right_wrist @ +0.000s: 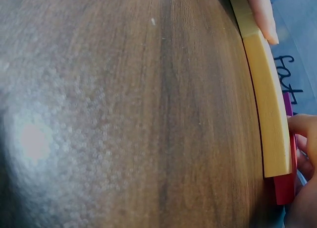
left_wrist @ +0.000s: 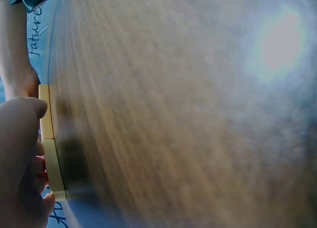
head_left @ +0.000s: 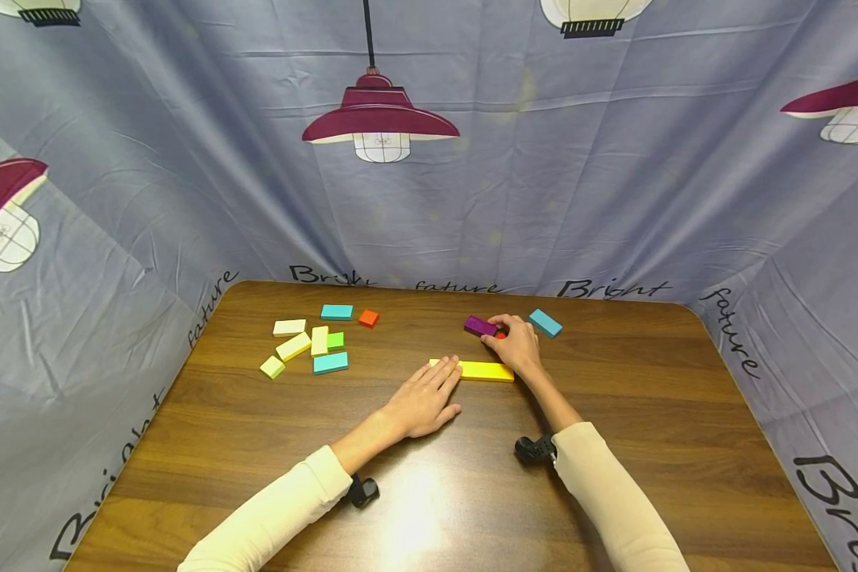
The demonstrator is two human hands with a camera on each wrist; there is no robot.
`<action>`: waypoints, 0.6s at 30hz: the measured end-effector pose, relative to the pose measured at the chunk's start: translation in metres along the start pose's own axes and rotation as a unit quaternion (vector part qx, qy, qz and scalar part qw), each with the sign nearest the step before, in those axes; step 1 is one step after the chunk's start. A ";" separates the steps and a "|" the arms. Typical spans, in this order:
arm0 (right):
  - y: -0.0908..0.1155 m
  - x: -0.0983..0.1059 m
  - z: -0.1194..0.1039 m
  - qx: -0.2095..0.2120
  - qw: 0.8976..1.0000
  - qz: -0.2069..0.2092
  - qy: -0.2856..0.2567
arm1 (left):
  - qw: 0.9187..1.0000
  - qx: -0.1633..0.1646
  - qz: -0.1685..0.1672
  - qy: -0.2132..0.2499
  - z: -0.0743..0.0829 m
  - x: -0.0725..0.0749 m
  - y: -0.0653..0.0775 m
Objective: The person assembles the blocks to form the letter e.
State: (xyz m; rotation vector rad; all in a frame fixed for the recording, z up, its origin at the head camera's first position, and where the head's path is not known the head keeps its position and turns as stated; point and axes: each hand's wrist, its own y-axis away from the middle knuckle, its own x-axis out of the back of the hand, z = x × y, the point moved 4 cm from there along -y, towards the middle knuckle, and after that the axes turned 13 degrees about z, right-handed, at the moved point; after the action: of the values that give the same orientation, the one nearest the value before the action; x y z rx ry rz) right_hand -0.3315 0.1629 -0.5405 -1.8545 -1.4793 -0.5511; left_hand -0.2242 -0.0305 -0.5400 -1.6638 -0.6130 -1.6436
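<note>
My left hand (head_left: 420, 400) lies flat with straight fingers across the left part of a yellow row. In the right wrist view the row is two blocks end to end: a paler yellow block (right_wrist: 241, 15) and a deeper yellow block (right_wrist: 267, 104). My right hand (head_left: 518, 345) pinches the right end of a purple block (head_left: 480, 326) between thumb and fingers, behind the row. A red block (head_left: 500, 336) shows between those fingers, mostly hidden by the hand; its end (right_wrist: 284, 189) sticks out past the yellow one in the right wrist view.
A blue block (head_left: 546, 322) lies right of my right hand. On the left are several loose blocks: blue ones (head_left: 337, 312), an orange-red one (head_left: 369, 318), pale yellow ones (head_left: 294, 346) and green ones (head_left: 335, 341). A curtain (head_left: 429, 222) hangs behind the wooden table (head_left: 651, 413).
</note>
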 end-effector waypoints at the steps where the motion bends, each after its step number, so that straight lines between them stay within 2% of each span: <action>1: 0.000 0.000 0.000 0.000 1.000 -0.001 0.002 | 1.000 0.000 0.001 0.001 0.000 0.000 0.000; 18: 0.002 -0.001 0.002 0.001 1.000 -0.018 0.007 | 1.000 0.005 0.000 0.004 0.000 0.000 0.000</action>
State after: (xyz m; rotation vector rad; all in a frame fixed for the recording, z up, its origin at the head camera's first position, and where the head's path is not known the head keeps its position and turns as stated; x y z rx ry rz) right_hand -0.3302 0.1634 -0.5433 -1.8220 -1.5058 -0.5795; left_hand -0.2244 -0.0302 -0.5404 -1.6503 -0.6151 -1.6433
